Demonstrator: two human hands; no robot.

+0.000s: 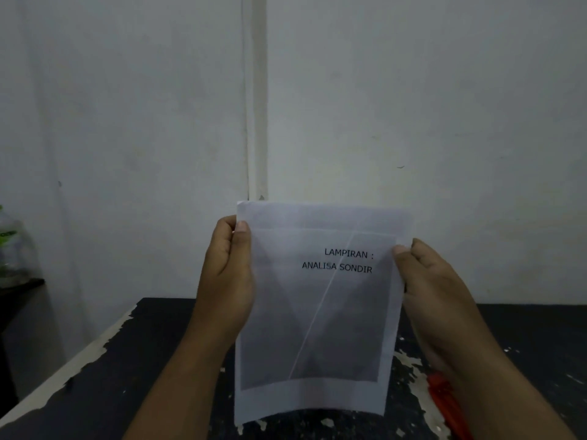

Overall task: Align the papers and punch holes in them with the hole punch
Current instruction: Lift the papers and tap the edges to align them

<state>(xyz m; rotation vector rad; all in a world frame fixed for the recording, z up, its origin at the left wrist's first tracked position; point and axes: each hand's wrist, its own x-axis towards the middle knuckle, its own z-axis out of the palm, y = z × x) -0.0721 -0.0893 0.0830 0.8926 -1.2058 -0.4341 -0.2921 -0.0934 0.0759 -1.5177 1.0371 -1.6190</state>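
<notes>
Head camera: the left hand (227, 274) has its grip clamped on the left edge of the papers (317, 312), thumb on the front face near the top corner, the other fingers hidden behind. The right hand (435, 293) pinches the right edge a little lower, thumb tip on the front. The papers hang upright between the two hands, long axis vertical, with the bottom edge bowed and just above the dark, chipped worktop (127, 360), possibly brushing it. To square the stack, that bottom edge looks due to be tapped straight down on the worktop; both hands are equally placed for it. The front sheet is white, thin enough that a grey rectangle and a diagonal fold line show through, and it is printed "LAMPIRAN : ANALISA SONDIR". The top-left corner shows a slight offset between sheets. An orange object (444, 398) lies on the worktop under the right wrist; it may be the hole punch, but it is too hidden to say.
</notes>
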